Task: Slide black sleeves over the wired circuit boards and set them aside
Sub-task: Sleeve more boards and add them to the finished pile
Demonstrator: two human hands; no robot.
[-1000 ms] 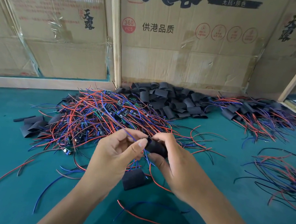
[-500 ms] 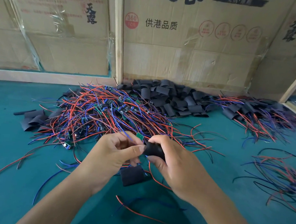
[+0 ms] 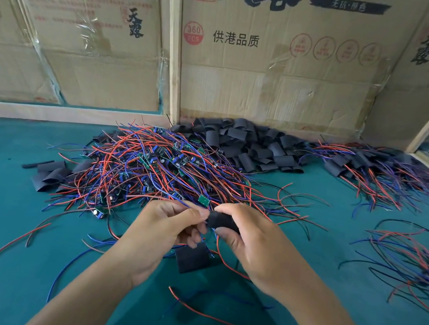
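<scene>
Mid-frame, right hand [image 3: 257, 242] grips black sleeve [image 3: 222, 221], steadying mouth; left hand [image 3: 169, 225] pinches blue wires [image 3: 193, 209], likely feeding board in. Finished pile [image 3: 380, 171] upper right, kept apart.

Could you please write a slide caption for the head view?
Right hand holds a black sleeve while left hand feeds wires in.

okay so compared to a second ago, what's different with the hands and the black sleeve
Little has changed. The right hand still grips the black sleeve, and the left hand still pinches the wires at its mouth. A small green board now shows just above the left fingertips, where a second ago none was visible. The loose sleeve on the mat beneath the hands and the wire pile stayed put.
</scene>
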